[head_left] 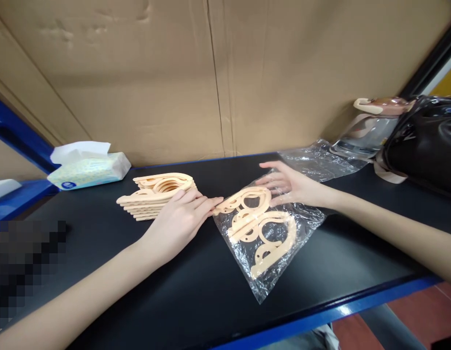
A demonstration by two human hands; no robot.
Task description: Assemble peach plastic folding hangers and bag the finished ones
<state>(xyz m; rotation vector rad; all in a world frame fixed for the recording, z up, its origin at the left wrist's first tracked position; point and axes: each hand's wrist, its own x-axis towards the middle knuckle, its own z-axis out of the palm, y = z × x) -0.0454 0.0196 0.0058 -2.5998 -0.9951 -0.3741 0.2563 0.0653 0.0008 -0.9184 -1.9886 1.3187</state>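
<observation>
A clear plastic bag [243, 260] lies flat on the black tabletop with several beige folding hangers [291, 233] inside it. At the bag's left corner, the fingertips of my left hand [179, 218] are pressed together on the film, beside the end of one hanger. My right hand [289, 184] is over the bag's upper right side, fingers spread and thumb apart, by the curved end of the top hanger. Left of the bag, a neat stack of beige folding hangers [152, 197] sits partly behind my left hand.
A tissue pack [90, 170] stands at the back left. Another clear plastic bag [320, 163] lies at the back right, near a water bottle [371, 129] and a black bag [425, 146]. Cardboard [167, 97] walls off the back; a blue edge [305, 323] runs along the front.
</observation>
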